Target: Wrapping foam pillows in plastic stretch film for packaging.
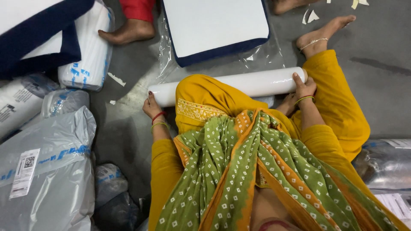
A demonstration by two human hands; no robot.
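The left hand (pixel 151 106) is closed around the left end of a long white roll of clear plastic film (pixel 239 84), with the fingers bent over the end and the palm against its side. This wrist carries a red and a green bangle. The right hand (pixel 303 87) holds the right end of the same roll: the thumb lies on top of the tube and the other fingers are curled under it, so they are mostly hidden. The roll lies across the person's raised knee, which is covered with mustard yellow cloth (pixel 201 96), and it is almost horizontal in the view, the right end a little farther away. A green scarf with white dots and an orange border (pixel 248 171) hangs near the camera, below the roll.

Just beyond the roll, farther away, a white square cushion with a dark blue edge (pixel 214 25) rests on a sheet of clear plastic (pixel 257 55) on the grey floor (pixel 376 51). The person's bare foot with an anklet (pixel 319 36) is to the right of the cushion. At the far left, another person's bare foot (pixel 128 32) touches the floor beside a white wrapped bundle (pixel 87 51). Grey plastic parcel bags (pixel 47 171) are piled on the near left.
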